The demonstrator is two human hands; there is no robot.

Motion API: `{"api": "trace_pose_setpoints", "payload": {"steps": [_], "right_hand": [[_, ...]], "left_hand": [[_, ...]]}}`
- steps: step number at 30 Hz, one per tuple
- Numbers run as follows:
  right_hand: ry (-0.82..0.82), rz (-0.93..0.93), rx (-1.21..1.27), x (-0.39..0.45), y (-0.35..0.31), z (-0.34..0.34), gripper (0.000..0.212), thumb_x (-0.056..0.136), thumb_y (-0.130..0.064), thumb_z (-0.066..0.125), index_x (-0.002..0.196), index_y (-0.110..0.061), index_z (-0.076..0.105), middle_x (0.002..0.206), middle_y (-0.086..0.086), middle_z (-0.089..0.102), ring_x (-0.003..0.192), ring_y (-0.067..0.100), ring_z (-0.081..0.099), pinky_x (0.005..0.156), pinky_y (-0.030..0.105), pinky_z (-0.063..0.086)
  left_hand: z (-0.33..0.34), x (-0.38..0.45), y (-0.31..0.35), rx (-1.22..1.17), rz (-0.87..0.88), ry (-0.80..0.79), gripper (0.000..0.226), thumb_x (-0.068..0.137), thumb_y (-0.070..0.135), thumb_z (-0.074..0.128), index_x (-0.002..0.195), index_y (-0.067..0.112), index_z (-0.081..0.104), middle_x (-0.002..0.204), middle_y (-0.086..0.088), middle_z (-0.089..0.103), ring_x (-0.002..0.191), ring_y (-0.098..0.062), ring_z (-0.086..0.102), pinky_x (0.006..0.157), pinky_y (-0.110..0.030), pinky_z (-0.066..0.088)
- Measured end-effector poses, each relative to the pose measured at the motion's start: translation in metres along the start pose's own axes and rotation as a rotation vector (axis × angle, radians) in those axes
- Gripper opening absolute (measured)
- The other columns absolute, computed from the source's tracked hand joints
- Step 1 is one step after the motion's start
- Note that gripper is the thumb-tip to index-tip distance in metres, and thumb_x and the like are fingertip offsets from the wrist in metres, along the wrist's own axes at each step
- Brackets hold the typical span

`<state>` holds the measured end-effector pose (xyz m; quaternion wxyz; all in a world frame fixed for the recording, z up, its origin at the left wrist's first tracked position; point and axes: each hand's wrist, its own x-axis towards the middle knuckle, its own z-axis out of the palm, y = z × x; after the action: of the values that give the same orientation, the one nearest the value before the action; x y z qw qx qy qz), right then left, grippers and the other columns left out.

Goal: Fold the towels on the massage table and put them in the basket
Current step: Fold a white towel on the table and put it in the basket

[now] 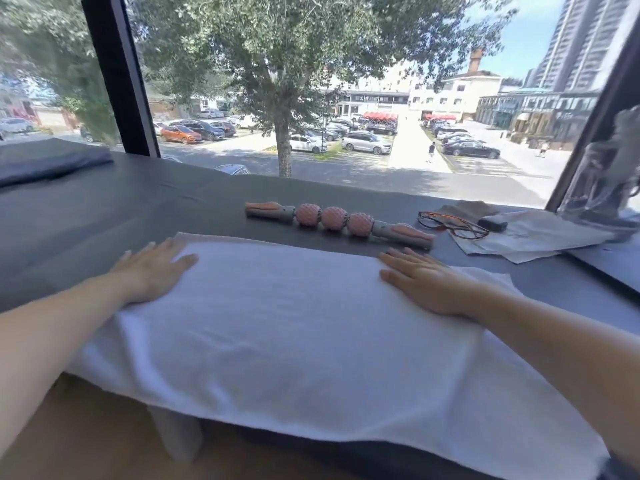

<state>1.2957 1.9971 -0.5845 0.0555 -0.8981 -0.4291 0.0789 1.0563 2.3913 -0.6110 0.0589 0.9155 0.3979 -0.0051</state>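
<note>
A white towel (287, 327) lies spread across the dark massage table (104, 206), its near edge hanging over the table's front. My left hand (152, 270) rests flat on the towel's far left corner, fingers straight. My right hand (424, 280) lies flat on the towel near its far right edge, fingers straight too. Both palms press the cloth down. No basket is in view.
A pink and grey massage roller stick (337, 221) lies just beyond the towel. Glasses (452, 225), a small dark case (491, 223) and papers (530, 240) sit at the right. A folded dark cloth (48, 161) lies far left. A large window runs behind the table.
</note>
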Motion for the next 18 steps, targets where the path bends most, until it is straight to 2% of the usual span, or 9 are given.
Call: {"api": "trace_pose_setpoints", "payload": {"steps": [2,5,8,10,11,12,14,16,18], "right_hand": [[-0.014,0.039,0.021,-0.011,0.021,-0.007,0.058,0.105,-0.056,0.024,0.159,-0.036,0.016,0.167,-0.015,0.005,0.154,0.007,-0.001,0.125,0.031,-0.001],[-0.028,0.059,0.085,-0.024,0.033,-0.021,0.058,0.102,-0.058,0.032,0.156,-0.038,0.027,0.166,-0.016,0.013,0.153,0.005,0.01,0.122,0.026,0.004],[0.095,0.051,0.063,-0.039,0.032,-0.031,0.052,0.101,-0.057,0.038,0.151,-0.04,0.04,0.162,-0.015,0.026,0.15,0.008,0.022,0.119,0.025,0.012],[0.17,0.063,0.017,-0.047,0.034,-0.029,0.049,0.101,-0.056,0.039,0.146,-0.039,0.047,0.157,-0.015,0.037,0.146,0.009,0.032,0.116,0.025,0.02],[0.185,0.083,-0.005,-0.049,0.037,-0.026,0.048,0.101,-0.057,0.039,0.144,-0.039,0.049,0.156,-0.016,0.04,0.144,0.009,0.034,0.117,0.027,0.022],[0.176,0.114,-0.01,-0.05,0.042,-0.023,0.048,0.101,-0.057,0.038,0.144,-0.04,0.048,0.156,-0.017,0.039,0.145,0.009,0.033,0.119,0.029,0.023],[0.079,0.158,0.028,-0.051,0.047,-0.016,0.052,0.101,-0.059,0.037,0.15,-0.042,0.04,0.159,-0.021,0.03,0.15,0.008,0.024,0.123,0.031,0.015],[-0.01,0.141,0.022,-0.052,0.044,-0.009,0.06,0.099,-0.065,0.033,0.155,-0.044,0.025,0.163,-0.023,0.017,0.153,0.007,0.01,0.124,0.03,0.004],[-0.019,0.124,0.009,-0.051,0.041,-0.002,0.067,0.096,-0.071,0.028,0.157,-0.046,0.015,0.164,-0.024,0.008,0.154,0.007,0.002,0.125,0.033,0.001]], "left_hand": [[0.002,-0.001,-0.005,0.018,-0.038,0.042,0.071,0.1,0.064,0.02,0.161,0.027,0.015,0.168,0.001,0.014,0.155,-0.026,0.01,0.123,-0.05,0.004],[-0.002,-0.005,0.011,0.021,-0.083,0.2,0.07,0.099,0.063,0.03,0.157,0.023,0.028,0.162,-0.002,0.033,0.152,-0.029,0.02,0.121,-0.052,0.013],[-0.008,-0.005,0.021,-0.087,-0.166,0.263,0.079,0.092,0.066,0.049,0.153,0.018,0.036,0.155,-0.011,0.042,0.144,-0.035,0.033,0.115,-0.048,0.027],[-0.008,0.007,0.012,-0.235,-0.285,0.274,0.079,0.084,0.065,0.064,0.14,0.01,0.05,0.143,-0.017,0.053,0.132,-0.039,0.045,0.109,-0.049,0.037],[-0.008,0.014,0.006,-0.291,-0.302,0.27,0.068,0.082,0.062,0.068,0.124,0.009,0.063,0.131,-0.017,0.062,0.121,-0.04,0.053,0.105,-0.05,0.041],[-0.007,0.022,0.0,-0.342,-0.277,0.27,0.052,0.081,0.058,0.071,0.106,0.012,0.07,0.116,-0.015,0.069,0.108,-0.039,0.06,0.101,-0.051,0.046],[-0.01,0.032,-0.004,-0.406,-0.242,0.301,0.028,0.083,0.046,0.075,0.083,0.019,0.069,0.1,-0.012,0.071,0.097,-0.036,0.065,0.096,-0.051,0.05],[-0.014,0.039,-0.003,-0.387,-0.26,0.412,0.024,0.087,0.04,0.074,0.077,0.021,0.063,0.099,-0.01,0.071,0.1,-0.036,0.065,0.095,-0.048,0.049],[-0.019,0.038,0.003,-0.29,-0.258,0.557,0.019,0.09,0.036,0.07,0.078,0.023,0.063,0.103,-0.012,0.069,0.105,-0.038,0.061,0.095,-0.049,0.045]]}}
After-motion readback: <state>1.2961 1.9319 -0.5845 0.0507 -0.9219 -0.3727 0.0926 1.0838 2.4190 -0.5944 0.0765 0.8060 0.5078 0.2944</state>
